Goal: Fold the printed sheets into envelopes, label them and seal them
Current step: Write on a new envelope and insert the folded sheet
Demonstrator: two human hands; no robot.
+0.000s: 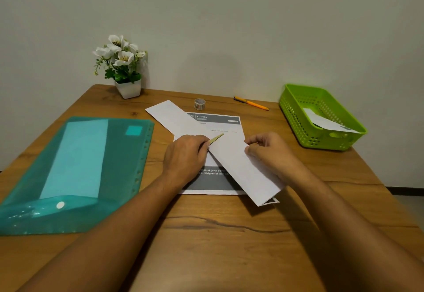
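**A:** From the head camera, where's the sheet being worked on?

**B:** The folded sheet [231, 156] lies dead centre on the table [218, 234], a long white strip slanting from 11 o'clock to 5 o'clock across a flat printed sheet [215, 121] that probably waits its turn.

**A:** And the hands?

**B:** The left hand [185, 156] has its fingers curled round a thin flat stick [215, 137], with the tip laid on the strip. I'd judge it is there to sharpen the crease. The right hand [268, 151], at 3 o'clock of the strip, has its fingers bent onto the paper's edge and appears to pinch it, most likely so the strip can't slide under the stick.

**A:** Why is everything else set around the edges?

**B:** To be within reach, I'd say. The tape roll [199, 103] at 12 o'clock is for sealing and the orange pen [251, 103] at 1 o'clock for labelling. The green basket [298, 119] at 2 o'clock holds a white folded piece [328, 123], so it looks like the place for finished work. The teal folder [114, 154] at 9 o'clock holds more paper. A flower pot [127, 89] stands at 11 o'clock.
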